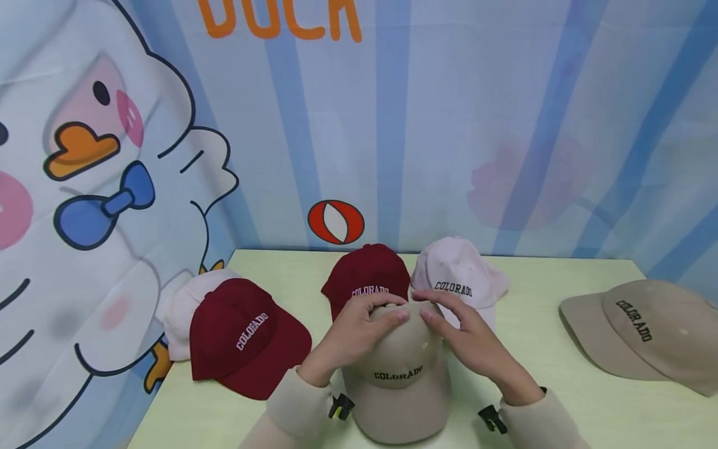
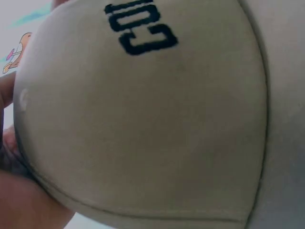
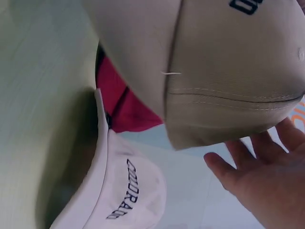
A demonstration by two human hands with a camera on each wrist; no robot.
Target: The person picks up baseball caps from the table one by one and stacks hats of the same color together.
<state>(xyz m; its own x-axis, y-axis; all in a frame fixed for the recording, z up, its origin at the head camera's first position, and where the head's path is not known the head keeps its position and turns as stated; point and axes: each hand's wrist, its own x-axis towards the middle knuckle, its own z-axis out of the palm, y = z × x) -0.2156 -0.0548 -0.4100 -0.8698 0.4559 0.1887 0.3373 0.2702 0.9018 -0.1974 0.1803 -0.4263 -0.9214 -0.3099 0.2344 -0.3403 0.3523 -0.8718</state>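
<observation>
A beige cap with dark COLORADO lettering is in front of me, brim toward me. My left hand holds the upper left of its crown, thumb in front and fingers over the back. In the left wrist view the beige cap fills most of the picture and hides part of that hand. My right hand is at the upper right of the crown. Its fingers look loosely spread beside the cap in the right wrist view; whether they touch it is hard to tell.
Behind stand a dark red cap and a pale pink cap. To the left, another red cap partly covers a whitish cap. A second beige cap lies right. A printed curtain borders the pale green table.
</observation>
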